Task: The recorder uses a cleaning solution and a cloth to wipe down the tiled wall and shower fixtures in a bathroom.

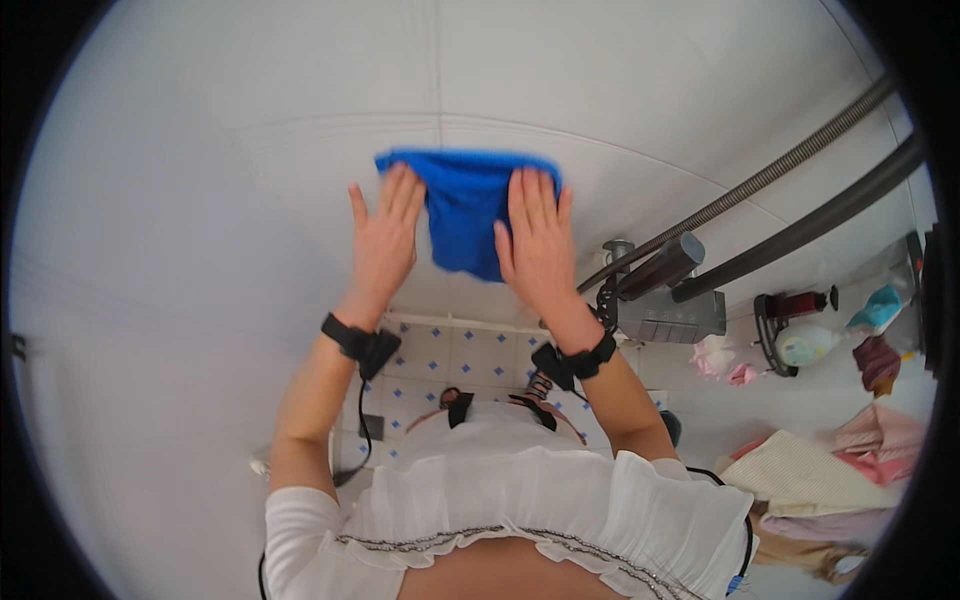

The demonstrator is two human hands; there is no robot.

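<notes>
A blue cloth (472, 217) lies spread against the white tiled wall (315, 150) before me, its upper edge folded and its lower part hanging between my hands. My left hand (386, 225) presses flat on the cloth's left side with the fingertips, thumb out to the side. On the right side of the cloth, my right hand (538, 229) rests flat with the fingers extended upward. Neither hand is closed around the cloth. Each wrist wears a black strap with a small device and a cable.
At right stand a grey shower fixture (667, 315), a ribbed metal hose (772, 172) and a dark pipe (810, 217). Beyond them, a black rack (769, 330) with bottles and hanging cloths (810, 472) line the side wall. Below is a blue-dotted tile floor (457, 352).
</notes>
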